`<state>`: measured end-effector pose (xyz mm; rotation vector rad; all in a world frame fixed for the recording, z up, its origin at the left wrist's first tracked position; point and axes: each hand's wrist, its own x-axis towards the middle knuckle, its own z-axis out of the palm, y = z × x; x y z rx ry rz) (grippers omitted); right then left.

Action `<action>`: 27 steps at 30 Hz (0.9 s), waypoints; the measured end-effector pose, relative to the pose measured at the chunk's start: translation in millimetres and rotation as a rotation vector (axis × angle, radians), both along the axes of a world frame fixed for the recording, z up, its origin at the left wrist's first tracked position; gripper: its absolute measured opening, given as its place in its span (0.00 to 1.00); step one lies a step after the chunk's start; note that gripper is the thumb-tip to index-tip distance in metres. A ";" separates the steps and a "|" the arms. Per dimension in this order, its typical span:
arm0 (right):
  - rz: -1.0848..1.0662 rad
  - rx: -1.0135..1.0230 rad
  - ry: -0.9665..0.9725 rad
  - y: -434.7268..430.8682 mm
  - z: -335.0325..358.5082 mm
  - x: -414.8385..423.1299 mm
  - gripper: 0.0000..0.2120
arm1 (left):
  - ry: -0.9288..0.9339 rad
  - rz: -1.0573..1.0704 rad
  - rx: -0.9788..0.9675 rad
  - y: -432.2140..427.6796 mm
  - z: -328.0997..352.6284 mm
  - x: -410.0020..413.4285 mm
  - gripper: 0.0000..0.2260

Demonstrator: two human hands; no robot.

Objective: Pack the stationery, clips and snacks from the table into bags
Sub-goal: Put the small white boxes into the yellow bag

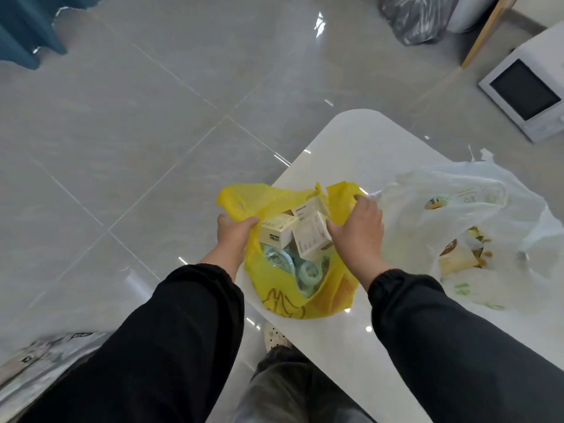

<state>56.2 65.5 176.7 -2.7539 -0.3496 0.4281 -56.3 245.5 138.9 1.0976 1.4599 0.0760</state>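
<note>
A white glossy table (pixel 351 141) w/ a rounded far corner is seen over a grey tiled floor (pixel 137 132). A blue curtain (pixel 24 29) is seen at the top left of the room, and a dark plastic sack (pixel 418 16) and a white appliance (pixel 528 90) w/ a dark window at the top right.

A yellow bag (pixel 274 297) is stood open at the table's left edge. Three pale boxes (pixel 277 232) are piled in its mouth, w/ pale blue rings (pixel 308 276) under them. A white bag (pixel 457 190) is slumped just beside it toward the right edge, w/ snack packets (pixel 457 254) showing through.

The yellow bag's left rim is gripped by the left hand (pixel 235 230), fingers curled round the plastic, thumb on top. Its right handle is pinched by the right hand (pixel 360 230), fingers bent over the plastic, thumb laid vs. the nearest box. Both arms are covered in black sleeves (pixel 183 331).
</note>
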 end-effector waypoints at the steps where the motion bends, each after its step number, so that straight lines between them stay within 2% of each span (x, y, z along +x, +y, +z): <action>1: -0.105 -0.008 0.137 2.3 0.5 5.2 0.32 | -0.013 -0.022 0.019 0.6 3.0 1.5 0.20; 2: -0.149 -0.013 0.263 4.4 -0.6 9.5 0.26 | -0.035 -0.059 0.035 0.7 7.3 3.0 0.15; 4: -0.206 0.045 0.461 7.3 3.6 15.4 0.03 | -0.079 -0.159 0.076 1.2 21.8 4.8 0.09; 5: -0.231 0.108 0.519 7.9 6.0 16.8 0.11 | -0.099 -0.204 0.092 1.0 30.1 5.9 0.05; 6: -0.248 0.203 0.558 6.5 7.4 17.8 0.14 | -0.114 -0.235 0.095 0.2 38.6 7.4 0.02; 8: -0.377 0.484 0.680 3.4 24.2 21.3 0.07 | -0.135 -0.271 0.107 -2.3 53.5 12.9 0.06; 11: -0.504 0.893 0.878 -1.3 57.1 31.1 0.09 | -0.187 -0.337 0.178 -6.7 76.9 26.4 0.09; 12: -0.506 0.923 0.845 -1.7 67.1 36.0 0.08 | -0.196 -0.378 0.205 -9.0 85.9 32.4 0.09; 15: -0.455 0.836 0.648 -2.7 91.7 44.7 0.08 | -0.250 -0.504 0.241 -20.0 116.3 52.5 0.09; 18: -0.351 0.799 0.549 0.1 111.0 52.4 0.09 | -0.328 -0.567 0.250 -30.2 142.2 72.0 0.09; 21: -0.236 0.749 0.446 8.3 136.7 63.0 0.10 | -0.410 -0.578 0.249 -35.0 163.9 84.5 0.10; 24: -0.142 0.773 0.321 8.8 154.3 68.6 0.06 | -0.482 -0.545 0.233 -31.0 176.2 88.0 0.08; 27: -0.131 0.840 0.181 -3.5 157.7 64.9 0.12 | -0.546 -0.470 0.202 -23.0 174.7 81.3 0.03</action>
